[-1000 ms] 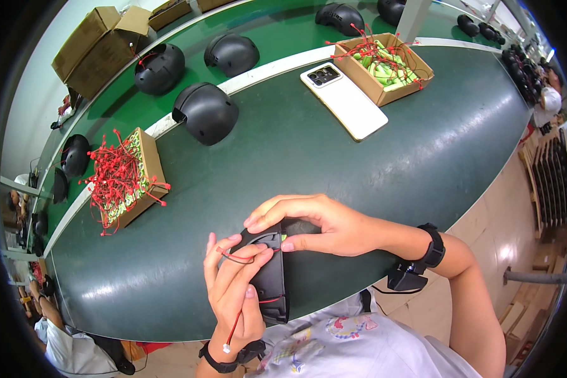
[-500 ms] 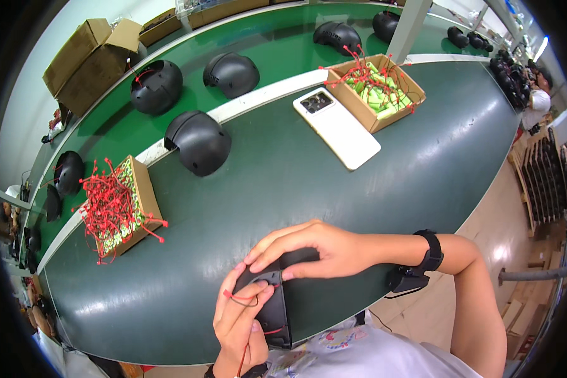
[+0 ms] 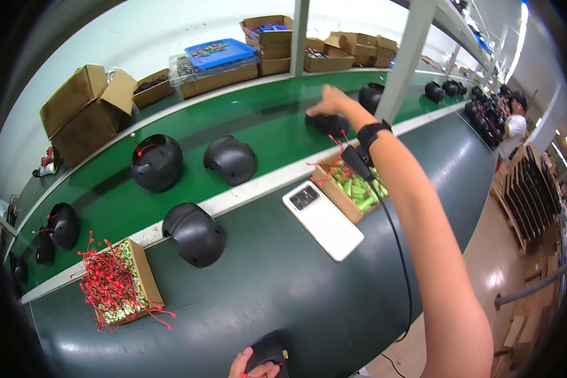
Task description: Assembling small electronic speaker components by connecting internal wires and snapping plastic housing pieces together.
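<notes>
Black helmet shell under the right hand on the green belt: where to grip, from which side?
Likely from above, over the dome. The black helmet shell sits dome up on the green belt, and the right hand already rests on its top. Fingers spread across the rounded crown, since the rim lies against the belt.

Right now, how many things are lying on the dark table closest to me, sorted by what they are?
Small open cardboard boxes: 2, the box of red wires and the box of green pieces
White phone: 1
Black shell, at the table's far edge: 1
Total: 4
The black part held in the left hand is not counted.
</notes>
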{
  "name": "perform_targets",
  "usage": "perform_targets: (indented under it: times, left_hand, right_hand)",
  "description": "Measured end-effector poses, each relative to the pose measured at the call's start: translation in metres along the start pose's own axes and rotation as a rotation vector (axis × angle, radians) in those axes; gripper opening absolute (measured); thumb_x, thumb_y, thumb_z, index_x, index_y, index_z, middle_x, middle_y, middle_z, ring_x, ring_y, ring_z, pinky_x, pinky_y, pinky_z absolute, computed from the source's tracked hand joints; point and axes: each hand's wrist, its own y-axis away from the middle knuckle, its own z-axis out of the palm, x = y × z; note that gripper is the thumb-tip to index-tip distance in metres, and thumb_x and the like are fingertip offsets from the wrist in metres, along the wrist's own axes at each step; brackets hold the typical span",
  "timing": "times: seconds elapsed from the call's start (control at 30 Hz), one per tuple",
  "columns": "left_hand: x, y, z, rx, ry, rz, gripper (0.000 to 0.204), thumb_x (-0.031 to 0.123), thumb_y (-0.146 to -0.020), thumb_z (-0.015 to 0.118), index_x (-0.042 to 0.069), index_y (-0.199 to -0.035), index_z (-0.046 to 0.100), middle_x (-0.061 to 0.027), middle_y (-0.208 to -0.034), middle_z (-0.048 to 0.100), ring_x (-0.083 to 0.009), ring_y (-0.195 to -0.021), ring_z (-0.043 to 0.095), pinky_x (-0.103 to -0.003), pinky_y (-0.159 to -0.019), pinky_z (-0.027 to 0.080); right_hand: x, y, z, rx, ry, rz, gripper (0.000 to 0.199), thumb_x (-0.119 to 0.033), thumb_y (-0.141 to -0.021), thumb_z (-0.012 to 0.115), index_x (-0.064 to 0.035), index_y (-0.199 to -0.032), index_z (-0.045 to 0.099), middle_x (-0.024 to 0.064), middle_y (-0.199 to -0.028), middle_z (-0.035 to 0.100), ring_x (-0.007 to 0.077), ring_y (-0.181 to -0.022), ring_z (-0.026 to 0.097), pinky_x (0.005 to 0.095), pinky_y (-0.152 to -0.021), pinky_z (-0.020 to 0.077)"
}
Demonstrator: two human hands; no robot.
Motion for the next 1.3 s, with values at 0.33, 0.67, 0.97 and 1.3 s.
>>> perform_targets:
  times: [0.33, 0.67, 0.97, 1.3]
  left_hand:
    - [-0.003, -0.002, -0.008, 0.029, 0.008, 0.040, 0.030, 0.009, -0.091, 0.046, -0.009, -0.095, 0.070, -0.0213, -0.095, 0.066, -0.0458, -0.108, 0.060, -0.051, -0.094, 0.047]
    - [-0.029, 0.011, -0.002, -0.031, 0.108, 0.084, 0.034, 0.016, -0.091, 0.046, -0.009, -0.108, 0.062, -0.0218, -0.103, 0.063, -0.0431, -0.107, 0.059, -0.053, -0.100, 0.042]
    - [-0.025, 0.005, -0.004, -0.052, 0.092, 0.100, 0.046, -0.006, -0.062, 0.044, -0.009, -0.102, 0.067, -0.0185, -0.101, 0.065, -0.0472, -0.110, 0.058, -0.052, -0.098, 0.045]
    - [-0.024, 0.006, 0.002, -0.042, 0.099, 0.031, 0.040, 0.019, -0.088, 0.040, -0.006, -0.099, 0.068, -0.0203, -0.098, 0.066, -0.0462, -0.116, 0.054, -0.051, -0.097, 0.042]
  right_hand:
    - [0.018, 0.000, 0.024, 0.068, -0.094, 0.101, 0.091, -0.035, -0.047, 0.090, -0.0007, -0.124, 0.055, 0.0163, -0.127, 0.056, 0.0339, -0.122, 0.051, 0.0442, -0.099, 0.0449]
    - [-0.115, 0.274, -0.062, 0.166, -0.414, -1.085, 0.085, -0.008, -0.052, 0.080, -0.0060, -0.131, 0.049, 0.0150, -0.114, 0.049, 0.0301, -0.103, 0.052, 0.0400, -0.098, 0.0420]
    - [-0.081, 0.478, 0.024, 0.104, -0.275, -1.227, 0.036, -0.038, -0.080, 0.071, -0.0229, -0.113, 0.068, 0.0031, -0.104, 0.048, 0.0224, -0.110, 0.048, 0.0607, -0.109, 0.0308]
    - [-0.092, 0.476, 0.060, -0.336, -1.266, -0.875, 0.076, -0.030, -0.069, 0.087, -0.0153, -0.131, 0.047, 0.0260, -0.150, 0.015, 0.0454, -0.138, 0.025, 0.0523, -0.112, 0.0270]
